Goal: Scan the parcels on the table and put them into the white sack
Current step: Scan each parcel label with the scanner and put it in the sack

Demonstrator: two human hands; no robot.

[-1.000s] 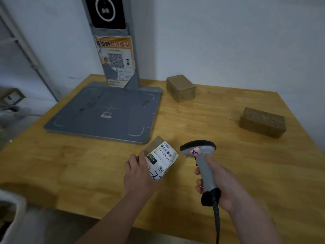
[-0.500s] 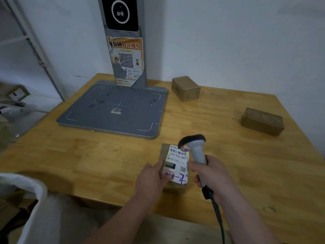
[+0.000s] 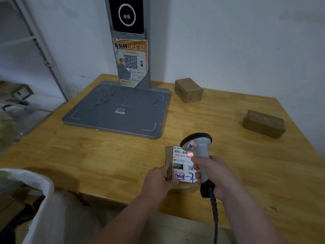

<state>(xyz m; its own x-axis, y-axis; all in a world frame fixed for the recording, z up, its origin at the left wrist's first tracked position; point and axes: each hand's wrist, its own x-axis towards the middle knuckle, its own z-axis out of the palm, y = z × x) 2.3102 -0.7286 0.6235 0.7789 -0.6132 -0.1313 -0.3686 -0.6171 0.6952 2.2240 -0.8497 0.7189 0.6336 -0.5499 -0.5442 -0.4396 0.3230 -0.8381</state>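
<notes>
Wooden table [image 3: 88, 155], set against a white wall, served as the work surface. The left hand [image 3: 158, 182] gripped the parcel [image 3: 181, 164] by its near left edge and held the labelled face turned up, evidently so that the barcode could be read. The right hand [image 3: 212, 175] was wrapped round the handle of the scanner [image 3: 198, 147], whose head was angled down over the top of the label. A red glow lay beside the barcode, so the scan was judged to be under way. The parcel sat between the hands near the front edge of the table.

Two more brown parcels, one at the back [image 3: 189, 89] and one to the right [image 3: 263, 123], lay well apart, with no labels visible. They were judged not yet scanned. The white sack [image 3: 40, 191] stood open off the near left corner, below table level on the left hand's side, which would suit dropping parcels in. A grey platform [image 3: 119, 110] with a post stood at the back left.
</notes>
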